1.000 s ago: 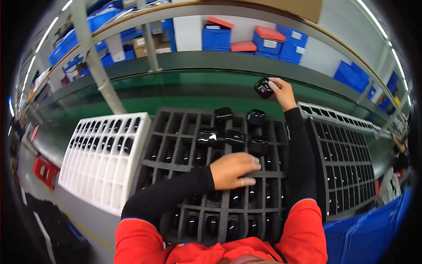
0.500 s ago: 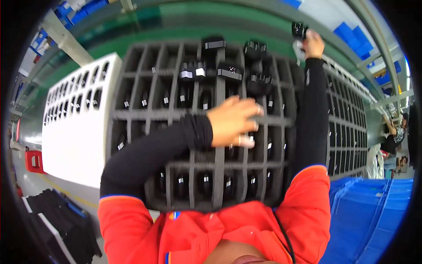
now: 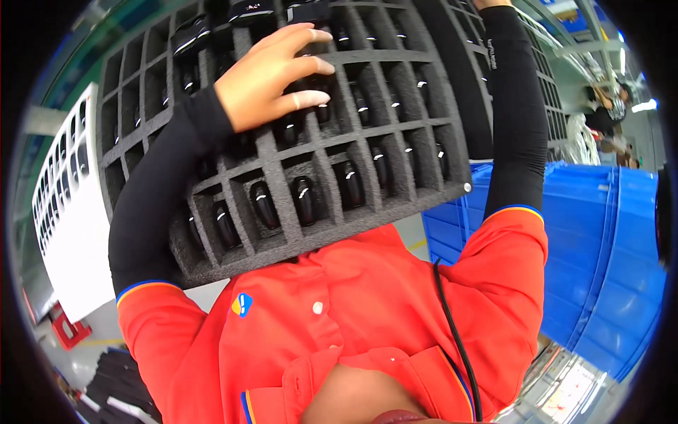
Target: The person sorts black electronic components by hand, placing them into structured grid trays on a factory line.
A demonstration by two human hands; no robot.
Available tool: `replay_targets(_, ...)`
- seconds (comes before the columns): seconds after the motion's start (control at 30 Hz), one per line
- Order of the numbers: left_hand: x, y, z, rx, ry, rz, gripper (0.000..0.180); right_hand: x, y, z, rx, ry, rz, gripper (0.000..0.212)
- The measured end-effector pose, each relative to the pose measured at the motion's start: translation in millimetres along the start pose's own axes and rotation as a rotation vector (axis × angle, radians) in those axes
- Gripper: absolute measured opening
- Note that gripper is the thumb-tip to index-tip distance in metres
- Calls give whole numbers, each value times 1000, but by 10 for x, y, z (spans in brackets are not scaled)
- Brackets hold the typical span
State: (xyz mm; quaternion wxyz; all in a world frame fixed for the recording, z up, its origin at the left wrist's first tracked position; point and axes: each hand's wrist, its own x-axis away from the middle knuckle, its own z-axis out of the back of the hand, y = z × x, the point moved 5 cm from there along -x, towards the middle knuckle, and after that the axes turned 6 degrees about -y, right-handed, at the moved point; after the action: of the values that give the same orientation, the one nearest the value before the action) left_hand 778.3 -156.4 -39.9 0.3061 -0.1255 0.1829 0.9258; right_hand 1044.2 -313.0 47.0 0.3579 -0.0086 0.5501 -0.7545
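My left hand (image 3: 275,78) hovers over a dark grey foam tray (image 3: 339,230), its fingers spread and nothing visibly held. Shiny black oblong pieces (image 3: 305,200) sit singly in many of the tray's compartments. Larger black blocky devices lie on top of the dividers beyond the hand, one at the left (image 3: 192,34) and another in the middle (image 3: 252,9). Only the base of my right hand (image 3: 492,3) shows, at the top edge beside a second foam tray. Its fingers are out of the picture.
At the left stands a white tray (image 3: 85,254) with rows of dark oblong pieces. Blue plastic crates (image 3: 572,233) are stacked at my right. A red stool (image 3: 70,331) is on the floor at left, and another person (image 3: 609,106) is far off to the right.
The view has tilted, so the tray appears higher and turned. My right hand, earlier by a black device at the far right, has mostly left the picture. My left hand still hovers, fingers spread.
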Motion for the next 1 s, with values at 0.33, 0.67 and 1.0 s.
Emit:
replay_targets(0.33,-534,1845,-272,1082,-256,-520,21,296,-500,361,103,-46,19,22)
replay_targets(0.67,-584,2214,-338,1204,-481,-580,14,604,-620,609,52,-143,97,22)
replay_targets(1.0,-739,1779,148,987,127,-558,10,968,-740,850,186,-126,117,22)
